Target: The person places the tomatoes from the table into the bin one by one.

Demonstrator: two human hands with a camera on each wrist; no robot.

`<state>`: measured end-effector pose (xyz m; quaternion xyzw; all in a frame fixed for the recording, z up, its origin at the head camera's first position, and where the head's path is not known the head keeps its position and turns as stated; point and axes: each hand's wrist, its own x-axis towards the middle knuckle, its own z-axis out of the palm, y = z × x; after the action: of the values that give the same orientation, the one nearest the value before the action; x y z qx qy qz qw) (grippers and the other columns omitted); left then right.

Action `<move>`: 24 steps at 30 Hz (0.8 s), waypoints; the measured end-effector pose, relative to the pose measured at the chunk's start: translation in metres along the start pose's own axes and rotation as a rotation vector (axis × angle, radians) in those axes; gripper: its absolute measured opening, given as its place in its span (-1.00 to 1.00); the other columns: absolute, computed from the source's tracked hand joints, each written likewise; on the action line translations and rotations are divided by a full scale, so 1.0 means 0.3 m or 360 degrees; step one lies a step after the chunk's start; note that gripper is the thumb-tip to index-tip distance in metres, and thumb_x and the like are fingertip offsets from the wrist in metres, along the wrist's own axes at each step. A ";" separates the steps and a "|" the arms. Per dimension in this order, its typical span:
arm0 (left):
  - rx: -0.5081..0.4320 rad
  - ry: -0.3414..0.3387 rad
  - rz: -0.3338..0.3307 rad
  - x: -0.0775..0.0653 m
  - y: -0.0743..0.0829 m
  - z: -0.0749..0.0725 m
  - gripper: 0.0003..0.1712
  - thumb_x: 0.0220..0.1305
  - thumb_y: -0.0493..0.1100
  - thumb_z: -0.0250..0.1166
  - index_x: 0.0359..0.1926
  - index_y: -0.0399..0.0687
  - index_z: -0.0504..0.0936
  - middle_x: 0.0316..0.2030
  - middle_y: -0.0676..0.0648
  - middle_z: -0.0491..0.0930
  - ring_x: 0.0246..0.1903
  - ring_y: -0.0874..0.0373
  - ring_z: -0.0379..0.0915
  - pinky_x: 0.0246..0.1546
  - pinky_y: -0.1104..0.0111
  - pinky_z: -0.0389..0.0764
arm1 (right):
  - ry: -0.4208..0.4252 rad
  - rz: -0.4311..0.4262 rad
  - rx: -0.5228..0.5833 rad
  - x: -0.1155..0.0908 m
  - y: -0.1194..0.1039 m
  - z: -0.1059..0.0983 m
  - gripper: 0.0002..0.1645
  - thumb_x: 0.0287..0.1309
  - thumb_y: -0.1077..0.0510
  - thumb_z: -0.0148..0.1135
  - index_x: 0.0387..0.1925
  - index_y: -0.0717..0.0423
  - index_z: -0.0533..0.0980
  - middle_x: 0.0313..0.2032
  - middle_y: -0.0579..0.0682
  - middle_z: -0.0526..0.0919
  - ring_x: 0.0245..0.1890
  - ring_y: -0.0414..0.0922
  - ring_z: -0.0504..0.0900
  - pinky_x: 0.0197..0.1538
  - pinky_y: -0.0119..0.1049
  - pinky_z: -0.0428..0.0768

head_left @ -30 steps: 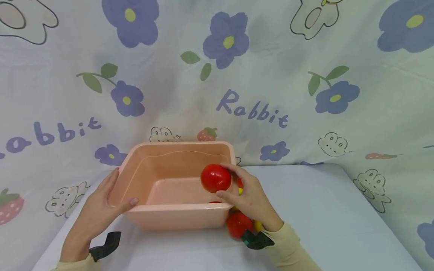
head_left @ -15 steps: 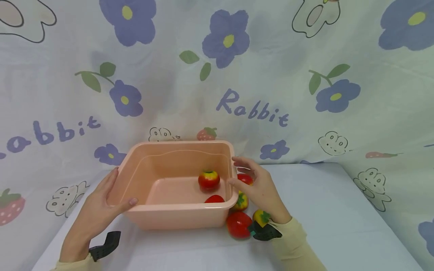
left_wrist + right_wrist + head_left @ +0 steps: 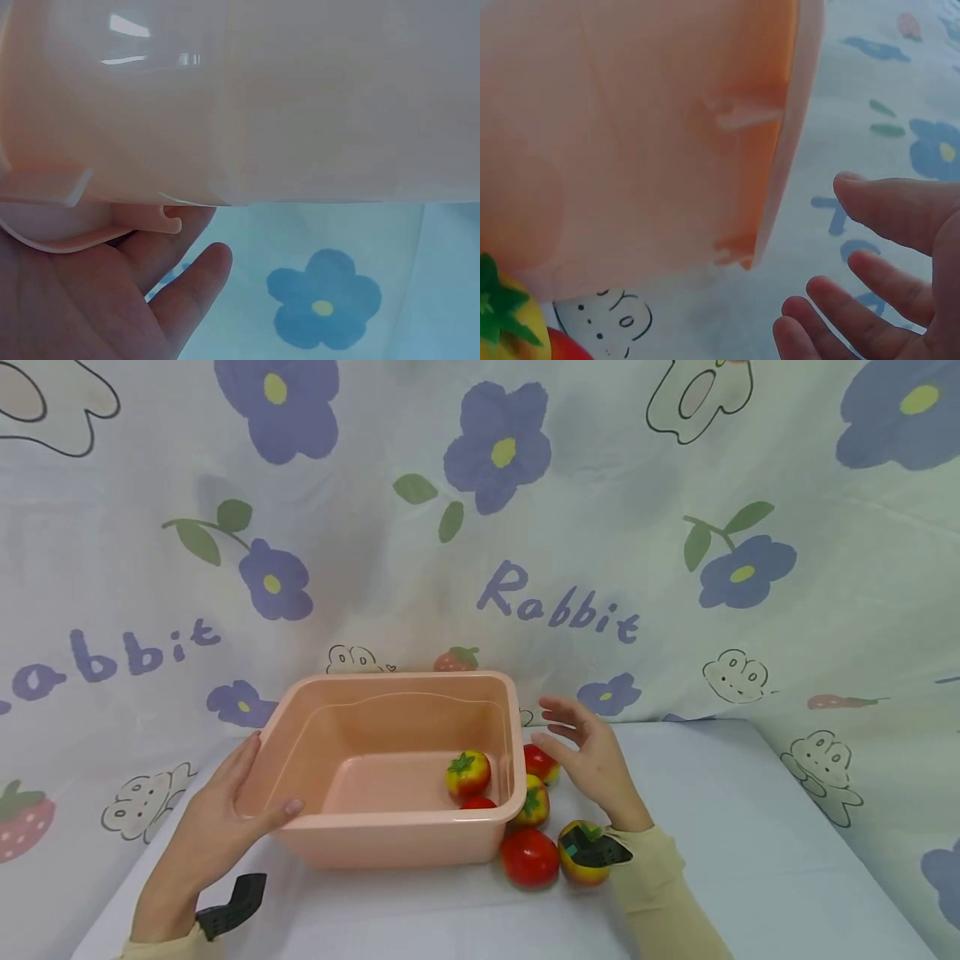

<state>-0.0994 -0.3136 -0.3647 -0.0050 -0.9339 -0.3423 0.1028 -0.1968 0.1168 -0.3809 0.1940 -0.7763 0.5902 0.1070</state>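
My left hand (image 3: pixel 213 831) grips the left end of a peach plastic bin (image 3: pixel 390 842), its thumb over the front rim and fingers along the outer side. In the left wrist view, the fingers lie beside the bin's rim. Inside the bin, towards the right, rests a red-and-yellow tomato (image 3: pixel 468 774) with a green leafy top. A red tomato (image 3: pixel 477 804) shows partly behind the front rim. My right hand (image 3: pixel 596 764) hovers just right of the bin, fingers loosely bent and holding nothing. Below it, a red tomato (image 3: pixel 542 764) lies against the bin's right side.
More tomatoes lie outside the bin's right side: a yellow-red one (image 3: pixel 532 802), a red one (image 3: pixel 530 857), and another yellow-red one (image 3: pixel 584 860) partly covered by the black wrist strap. A white table (image 3: pixel 750 852) lies beneath, with a flowered cloth (image 3: pixel 585 552) hanging behind.
The right hand let go of a tomato inside the bin and moved right, out past the rim. That tomato rolled and now shows its green top. The left hand stayed put.
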 end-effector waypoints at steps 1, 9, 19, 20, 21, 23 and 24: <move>0.0001 -0.0002 0.0006 0.000 0.000 -0.001 0.24 0.19 0.12 0.43 0.62 -0.03 -0.20 0.56 -0.35 -0.14 0.39 -0.53 -0.01 0.19 -0.50 0.11 | 0.0005 0.0017 0.0010 0.004 0.008 -0.003 -0.39 0.21 0.13 0.42 0.26 0.15 0.48 0.20 0.06 0.58 0.18 0.06 0.57 0.28 0.01 0.51; 0.0003 -0.0009 0.0023 0.000 0.002 -0.005 0.23 0.20 0.11 0.42 0.62 -0.01 -0.20 0.56 -0.34 -0.15 0.42 -0.52 -0.06 0.20 -0.50 0.07 | 0.0021 0.0159 0.0034 0.021 0.051 -0.014 -0.35 0.21 0.10 0.42 0.29 0.16 0.45 0.22 0.08 0.56 0.23 0.10 0.53 0.29 -0.04 0.51; 0.0000 -0.0022 -0.0004 -0.003 0.005 -0.008 0.23 0.20 0.13 0.41 0.62 -0.01 -0.21 0.56 -0.34 -0.15 0.39 -0.53 -0.01 0.17 -0.50 0.12 | 0.0044 0.0387 -0.0001 0.029 0.106 -0.004 -0.29 0.23 0.11 0.40 0.37 0.04 0.38 0.29 0.10 0.50 0.28 0.05 0.49 0.26 -0.01 0.53; 0.0001 -0.0021 -0.0003 -0.002 0.006 -0.008 0.23 0.20 0.13 0.41 0.62 0.00 -0.21 0.56 -0.34 -0.15 0.39 -0.53 -0.01 0.17 -0.50 0.12 | 0.0048 0.0411 -0.0002 0.029 0.114 -0.002 -0.28 0.23 0.11 0.39 0.38 0.04 0.37 0.30 0.11 0.49 0.29 0.05 0.49 0.26 0.00 0.53; 0.0002 -0.0023 -0.0006 -0.002 0.006 -0.008 0.23 0.20 0.13 0.41 0.62 0.00 -0.22 0.56 -0.34 -0.15 0.39 -0.53 0.00 0.17 -0.50 0.13 | 0.0047 0.0437 0.0000 0.030 0.120 0.000 -0.28 0.23 0.12 0.39 0.39 0.04 0.36 0.31 0.12 0.49 0.29 0.06 0.48 0.26 0.02 0.53; 0.0003 -0.0022 -0.0012 -0.001 0.008 -0.008 0.24 0.20 0.14 0.42 0.62 0.00 -0.22 0.56 -0.33 -0.15 0.37 -0.53 0.03 0.16 -0.50 0.15 | 0.0034 0.0492 -0.0008 0.031 0.133 0.002 -0.27 0.23 0.10 0.38 0.40 0.03 0.35 0.32 0.13 0.47 0.30 0.07 0.47 0.26 0.06 0.53; 0.0001 -0.0023 -0.0016 -0.001 0.008 -0.009 0.24 0.20 0.14 0.42 0.62 0.01 -0.22 0.56 -0.32 -0.15 0.37 -0.53 0.04 0.16 -0.50 0.15 | 0.0024 0.0524 -0.0015 0.032 0.139 0.003 -0.26 0.22 0.09 0.39 0.40 0.03 0.35 0.32 0.13 0.47 0.31 0.08 0.46 0.26 0.07 0.53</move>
<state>-0.0984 -0.3133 -0.3612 -0.0028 -0.9348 -0.3424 0.0944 -0.2233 0.1238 -0.4139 0.0593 -0.7995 0.5975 0.0156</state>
